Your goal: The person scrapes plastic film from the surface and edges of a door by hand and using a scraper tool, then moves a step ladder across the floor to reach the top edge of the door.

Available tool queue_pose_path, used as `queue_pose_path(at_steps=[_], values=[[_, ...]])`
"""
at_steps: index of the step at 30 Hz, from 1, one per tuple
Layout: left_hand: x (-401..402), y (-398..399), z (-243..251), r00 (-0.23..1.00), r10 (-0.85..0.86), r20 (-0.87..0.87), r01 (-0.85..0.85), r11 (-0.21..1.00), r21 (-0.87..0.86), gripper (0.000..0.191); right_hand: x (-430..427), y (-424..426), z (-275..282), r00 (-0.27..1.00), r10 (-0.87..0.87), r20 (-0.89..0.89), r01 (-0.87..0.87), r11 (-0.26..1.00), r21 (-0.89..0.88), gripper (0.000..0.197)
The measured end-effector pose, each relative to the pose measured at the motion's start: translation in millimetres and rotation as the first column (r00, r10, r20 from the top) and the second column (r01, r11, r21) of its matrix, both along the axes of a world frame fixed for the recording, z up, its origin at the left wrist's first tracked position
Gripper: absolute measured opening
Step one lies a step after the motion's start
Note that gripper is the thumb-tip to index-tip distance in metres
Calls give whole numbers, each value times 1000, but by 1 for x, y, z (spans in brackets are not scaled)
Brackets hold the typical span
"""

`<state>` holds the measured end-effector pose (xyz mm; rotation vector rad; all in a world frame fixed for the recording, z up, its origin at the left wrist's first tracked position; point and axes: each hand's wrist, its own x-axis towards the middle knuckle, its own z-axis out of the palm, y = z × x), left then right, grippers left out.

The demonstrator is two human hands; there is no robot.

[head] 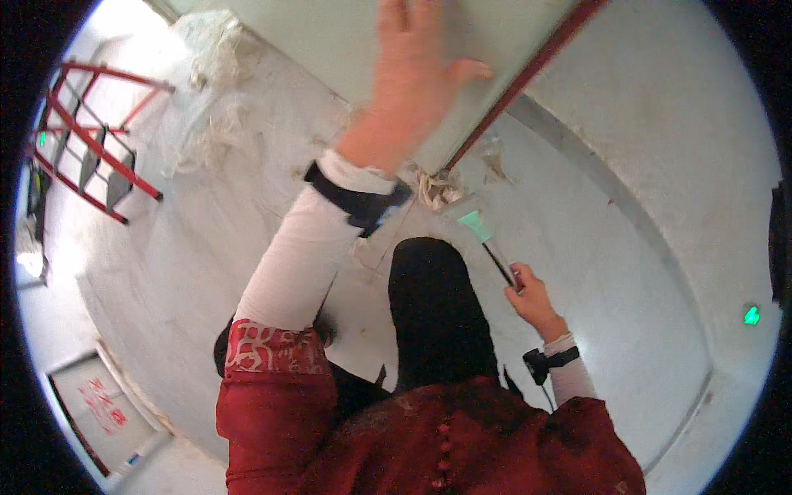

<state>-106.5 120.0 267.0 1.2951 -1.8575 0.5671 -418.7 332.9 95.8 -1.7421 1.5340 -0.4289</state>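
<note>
My left hand [411,93] is raised with the fingers spread over a pale door-like panel [309,43]. It seems to rest on the panel's face, though blur hides the exact contact, and the fingertips run past the top of the view. A dark red strip [526,80] lines the panel's right edge. Lower on the right, my right hand [533,303] grips the dark handle of a scraper [475,226] with a light green head. Its wide blade points toward the foot of the panel, near crumpled pale scraps [439,189].
A red-framed stepladder [93,142] stands at the far left. Crumpled clear plastic sheeting [216,80] lies on the dusty floor [204,247] beside the panel. A plain wall [656,93] rises on the right. A board [102,396] with red writing is at the lower left.
</note>
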Motion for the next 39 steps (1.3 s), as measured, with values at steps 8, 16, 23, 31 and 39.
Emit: queue_pose_path(at_steps=[8,16,23,31,39], values=[[-79,46,-40,769,-107,-630,279,943,180,94,107,-54,44,885,-283,370,66,863,501,30],[-53,37,-63,864,-32,-503,49,999,21,68,148,-51,48,858,-418,297,121,728,675,16],[-48,23,-17,826,-99,-555,92,995,-40,55,98,-72,26,660,-597,456,83,661,746,47],[-41,21,-13,789,-218,-574,172,976,-134,46,203,-113,36,816,-409,408,78,778,624,40],[-46,9,-29,731,-101,-675,180,982,49,51,234,-152,-14,795,-384,469,30,797,603,27]])
